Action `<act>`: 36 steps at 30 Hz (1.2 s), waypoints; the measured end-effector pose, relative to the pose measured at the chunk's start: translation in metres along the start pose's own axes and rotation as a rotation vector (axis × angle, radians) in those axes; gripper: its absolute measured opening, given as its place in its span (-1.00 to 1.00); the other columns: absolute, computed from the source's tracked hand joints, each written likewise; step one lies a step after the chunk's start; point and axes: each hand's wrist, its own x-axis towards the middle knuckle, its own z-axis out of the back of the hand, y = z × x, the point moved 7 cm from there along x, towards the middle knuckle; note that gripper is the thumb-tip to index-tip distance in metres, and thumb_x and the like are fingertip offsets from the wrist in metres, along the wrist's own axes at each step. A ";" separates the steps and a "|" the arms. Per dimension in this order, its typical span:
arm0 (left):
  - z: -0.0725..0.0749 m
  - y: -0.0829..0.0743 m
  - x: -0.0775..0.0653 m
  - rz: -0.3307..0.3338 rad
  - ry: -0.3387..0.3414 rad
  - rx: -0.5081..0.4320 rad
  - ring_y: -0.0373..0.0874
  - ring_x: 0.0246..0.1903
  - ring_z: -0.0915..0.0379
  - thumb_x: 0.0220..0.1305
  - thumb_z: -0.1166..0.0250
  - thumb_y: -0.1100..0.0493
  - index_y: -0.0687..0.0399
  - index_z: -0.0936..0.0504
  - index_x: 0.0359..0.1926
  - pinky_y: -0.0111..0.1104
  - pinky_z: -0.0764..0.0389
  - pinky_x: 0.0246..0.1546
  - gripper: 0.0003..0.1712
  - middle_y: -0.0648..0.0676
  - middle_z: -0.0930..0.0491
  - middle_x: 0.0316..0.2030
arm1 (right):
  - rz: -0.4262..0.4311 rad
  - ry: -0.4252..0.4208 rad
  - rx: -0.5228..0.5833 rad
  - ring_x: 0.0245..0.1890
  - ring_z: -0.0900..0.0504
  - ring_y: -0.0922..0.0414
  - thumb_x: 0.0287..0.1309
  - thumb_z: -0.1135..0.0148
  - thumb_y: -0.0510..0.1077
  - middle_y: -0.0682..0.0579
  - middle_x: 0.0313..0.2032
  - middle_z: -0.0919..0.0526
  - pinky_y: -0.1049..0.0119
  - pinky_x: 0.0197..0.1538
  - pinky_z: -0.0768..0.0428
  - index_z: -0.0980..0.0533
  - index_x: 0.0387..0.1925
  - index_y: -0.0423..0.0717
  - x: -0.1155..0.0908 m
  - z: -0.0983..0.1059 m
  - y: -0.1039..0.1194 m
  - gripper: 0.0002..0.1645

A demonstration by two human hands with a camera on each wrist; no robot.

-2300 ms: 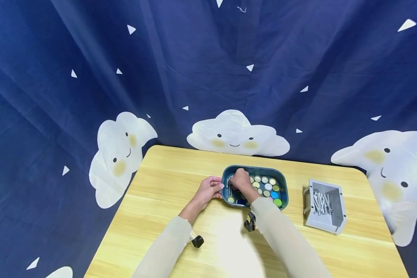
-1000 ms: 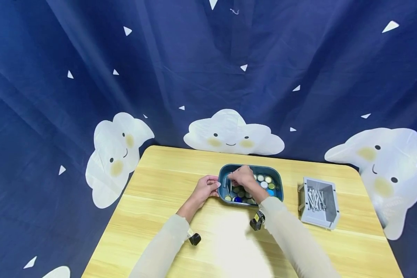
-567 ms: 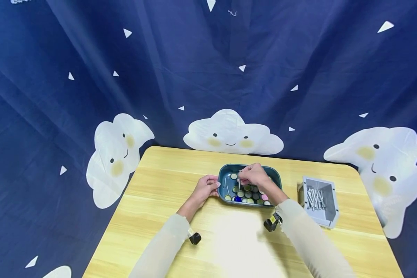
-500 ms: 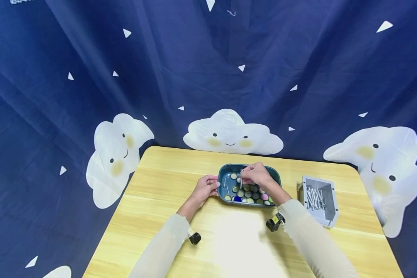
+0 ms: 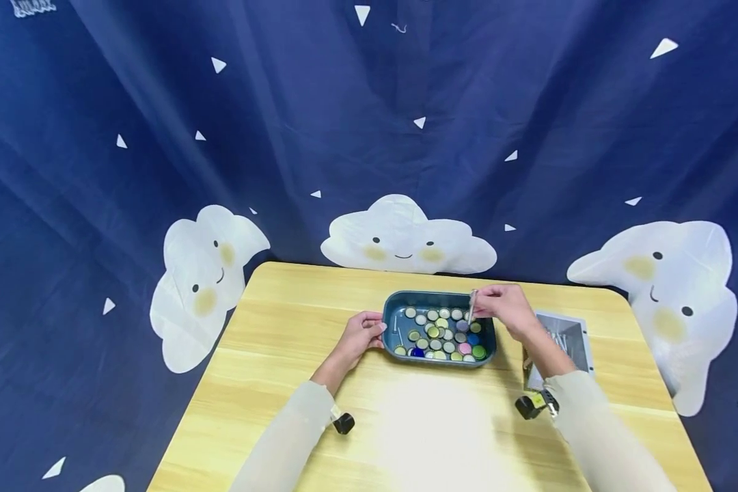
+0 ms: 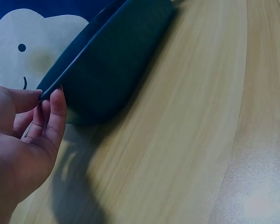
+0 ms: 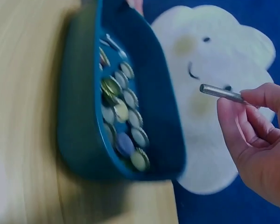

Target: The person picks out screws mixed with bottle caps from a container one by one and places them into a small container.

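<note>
A dark teal tub stands on the table with several bottle caps spread over its floor. Two silver bolts lie at its left end, one of them a slim bolt. My left hand pinches the tub's left rim, thumb on top and fingers beneath in the left wrist view. Over the tub's right end, my right hand holds a bolt between thumb and fingertips. Its threaded end points out past the fingers; the other end is hidden by them.
A grey bin with several silver bolts inside stands right of the tub, partly covered by my right forearm. A blue curtain with clouds hangs behind the wooden table's far edge.
My right hand has taken a bolt from the tub's left part, lifted it and carried it right to above the tub's right end. The left hand has stayed at the rim.
</note>
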 end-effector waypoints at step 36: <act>0.003 0.003 0.003 0.009 -0.009 -0.007 -0.18 -0.41 -0.55 0.40 -0.30 0.35 0.40 -0.50 0.24 -0.45 -0.76 -0.45 -0.56 0.06 -0.61 -0.18 | 0.089 -0.284 -0.949 -0.53 -0.54 0.00 0.13 -0.28 -0.27 -0.15 -0.50 -0.70 0.10 -0.47 -0.56 -0.65 -0.50 -0.27 -0.047 0.120 -0.059 -0.85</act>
